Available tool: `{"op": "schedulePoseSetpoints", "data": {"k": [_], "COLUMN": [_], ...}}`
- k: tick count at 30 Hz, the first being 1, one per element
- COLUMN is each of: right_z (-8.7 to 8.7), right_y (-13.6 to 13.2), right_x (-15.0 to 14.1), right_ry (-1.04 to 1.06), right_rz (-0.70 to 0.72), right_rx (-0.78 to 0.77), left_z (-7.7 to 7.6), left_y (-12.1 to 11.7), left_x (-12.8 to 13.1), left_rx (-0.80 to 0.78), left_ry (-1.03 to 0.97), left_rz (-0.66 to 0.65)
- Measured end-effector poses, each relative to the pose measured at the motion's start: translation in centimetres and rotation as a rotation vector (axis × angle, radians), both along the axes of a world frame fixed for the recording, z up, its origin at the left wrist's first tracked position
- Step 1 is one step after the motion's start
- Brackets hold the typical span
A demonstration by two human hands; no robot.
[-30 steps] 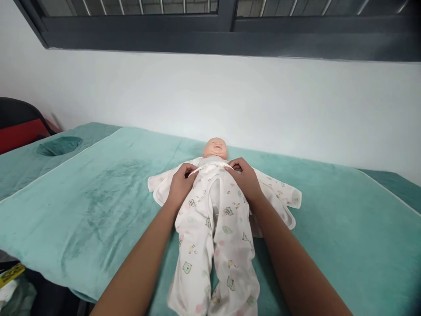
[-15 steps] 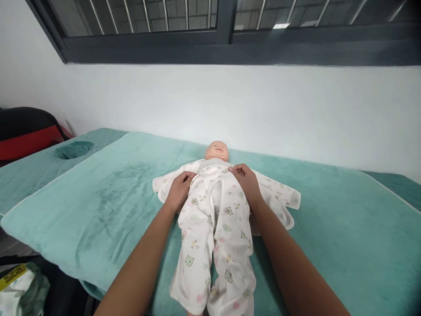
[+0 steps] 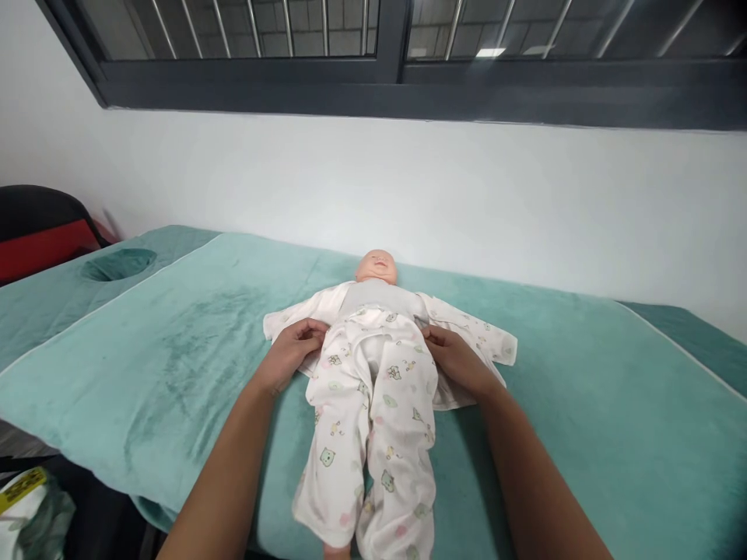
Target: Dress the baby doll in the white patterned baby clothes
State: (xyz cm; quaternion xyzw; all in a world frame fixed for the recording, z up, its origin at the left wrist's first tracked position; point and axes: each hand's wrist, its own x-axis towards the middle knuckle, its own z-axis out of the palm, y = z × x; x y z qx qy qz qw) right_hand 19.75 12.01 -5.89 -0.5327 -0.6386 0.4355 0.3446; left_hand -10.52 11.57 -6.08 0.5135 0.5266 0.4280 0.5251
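Note:
A baby doll (image 3: 377, 267) lies on its back on a teal towel (image 3: 175, 342), head toward the wall. It wears white printed trousers (image 3: 367, 420), and an open white printed top (image 3: 472, 334) is spread under it, leaving the grey torso bare. My left hand (image 3: 290, 351) grips the left side of the trousers' waistband with curled fingers. At the waistband's right side, my right hand (image 3: 455, 359) pinches the cloth the same way. Both hands sit at the doll's hips.
The towel covers a teal padded table with a face hole (image 3: 117, 264) at the far left. A white wall and a dark window frame (image 3: 397, 78) stand behind. A black and red chair (image 3: 35, 233) is at the left, a plastic bag (image 3: 29, 513) below it.
Both hands have slid the trousers' waistband down from the doll's chest to its hips, uncovering the grey torso. The hands have also moved apart to the sides.

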Motion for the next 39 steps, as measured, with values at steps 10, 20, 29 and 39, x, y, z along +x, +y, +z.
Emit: {"op": "schedulePoseSetpoints", "data": {"k": [10,20,29,39], "right_z": [0.5,0.2,-1.7,-1.9], "right_y": [-0.5,-0.6,0.1,0.6], "right_x": [0.4,0.1,-1.8,-3.2], "right_ry": [0.267,0.191,0.299,0.42], "right_rz": [0.153,0.115,-0.153,-0.275], "right_rx": [-0.093,-0.152,0.045,0.065], "left_z": [1.6,-0.3,-0.6,0.4], "left_y": [-0.9,-0.5,-0.5,-1.0], "left_x": [0.2,-0.2,2.7,4.8], "left_rx": [-0.026,-0.033,0.088,0.095], "left_ry": [0.147,-0.076,-0.128,-0.202], "left_rz": [-0.214,-0.225,0.069,0.254]}}
